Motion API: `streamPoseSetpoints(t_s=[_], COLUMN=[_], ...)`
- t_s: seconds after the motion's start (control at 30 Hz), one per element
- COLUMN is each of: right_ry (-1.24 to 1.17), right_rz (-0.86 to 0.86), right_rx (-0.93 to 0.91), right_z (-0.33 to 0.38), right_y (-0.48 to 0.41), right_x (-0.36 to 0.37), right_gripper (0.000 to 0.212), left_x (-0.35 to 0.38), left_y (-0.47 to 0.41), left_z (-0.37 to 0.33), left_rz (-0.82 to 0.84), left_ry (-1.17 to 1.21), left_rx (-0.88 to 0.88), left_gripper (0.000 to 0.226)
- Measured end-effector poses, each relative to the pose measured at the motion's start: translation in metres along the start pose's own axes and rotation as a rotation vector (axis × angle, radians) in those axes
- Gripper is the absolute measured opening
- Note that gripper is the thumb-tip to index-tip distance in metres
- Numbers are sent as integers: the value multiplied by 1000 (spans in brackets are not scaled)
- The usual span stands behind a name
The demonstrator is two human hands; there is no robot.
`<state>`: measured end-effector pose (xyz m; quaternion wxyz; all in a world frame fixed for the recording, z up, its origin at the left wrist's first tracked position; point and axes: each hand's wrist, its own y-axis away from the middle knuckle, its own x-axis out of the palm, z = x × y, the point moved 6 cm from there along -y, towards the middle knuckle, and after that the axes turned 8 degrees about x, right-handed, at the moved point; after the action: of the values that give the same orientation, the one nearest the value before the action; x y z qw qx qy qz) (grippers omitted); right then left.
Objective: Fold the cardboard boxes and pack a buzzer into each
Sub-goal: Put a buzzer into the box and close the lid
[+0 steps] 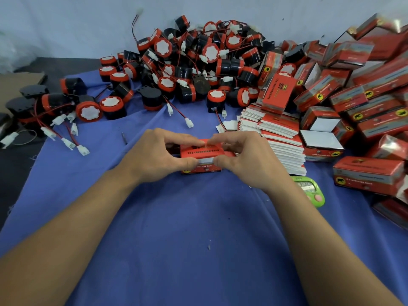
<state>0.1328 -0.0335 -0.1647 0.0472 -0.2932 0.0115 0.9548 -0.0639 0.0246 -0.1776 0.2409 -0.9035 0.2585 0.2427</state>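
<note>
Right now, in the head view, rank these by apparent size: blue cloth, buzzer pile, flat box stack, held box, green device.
1. blue cloth
2. buzzer pile
3. flat box stack
4. held box and green device: unranked, they look alike and both are partly covered.

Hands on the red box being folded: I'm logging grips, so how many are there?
2. The left hand pinches the red box at its left end, the right hand at its right end.

Bright even light, blurred warped edges
</note>
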Motion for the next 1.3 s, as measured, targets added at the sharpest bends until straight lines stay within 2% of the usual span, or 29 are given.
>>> streamPoseSetpoints(t_s=[0.4, 0.53, 0.7, 0.97, 1.13, 1.3], right_ry=[-13, 42, 67, 65, 93, 93], right_rz=[63, 57, 54, 16, 32, 15], right_rx=[-23, -59, -82, -68, -40, -66], right_z=[0, 2, 3, 0, 1, 5], right_y=[-5, -3, -3, -4, 0, 2], right_x=[0, -2, -1, -2, -2, -1], right_gripper=[29, 28, 27, 21, 39, 45], left_x=[0, 0, 4, 4, 4, 4], left_y=[-1, 1, 2, 1, 2, 1], left_z=[-1, -6, -8, -14, -17, -14], left_rz=[-20, -79, -89, -130, -167, -207], left_ry=[63, -1, -16, -40, -61, -16], left_rx=[-32, 40, 77, 78, 74, 70], left_gripper=[30, 21, 31, 13, 20, 19])
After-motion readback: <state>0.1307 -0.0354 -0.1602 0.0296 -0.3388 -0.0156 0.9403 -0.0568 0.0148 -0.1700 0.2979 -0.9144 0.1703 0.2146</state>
